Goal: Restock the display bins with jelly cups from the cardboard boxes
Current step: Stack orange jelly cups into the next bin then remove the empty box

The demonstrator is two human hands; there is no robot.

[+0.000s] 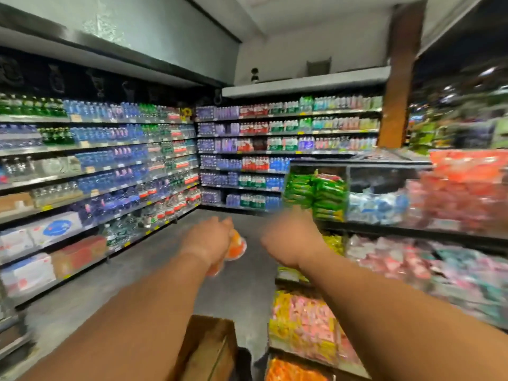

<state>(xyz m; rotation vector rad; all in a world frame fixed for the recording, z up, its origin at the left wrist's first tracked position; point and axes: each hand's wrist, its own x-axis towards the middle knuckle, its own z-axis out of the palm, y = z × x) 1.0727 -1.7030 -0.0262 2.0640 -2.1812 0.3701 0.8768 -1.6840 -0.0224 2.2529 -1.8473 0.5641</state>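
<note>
the likeliest slip is the orange jelly cups (235,247) spilling to the floor (154,259), because the left hand (209,239) carries them out over the aisle, apart from the display bins (412,226) on the right, and the blurred view suggests quick movement. that grip is curled round the cups, some bulging out below the fingers; the right hand (288,237) looks loosely curled near the green packets (316,193), though i cannot tell if it holds anything. the cardboard box (211,350) sits low between the forearms.
</note>
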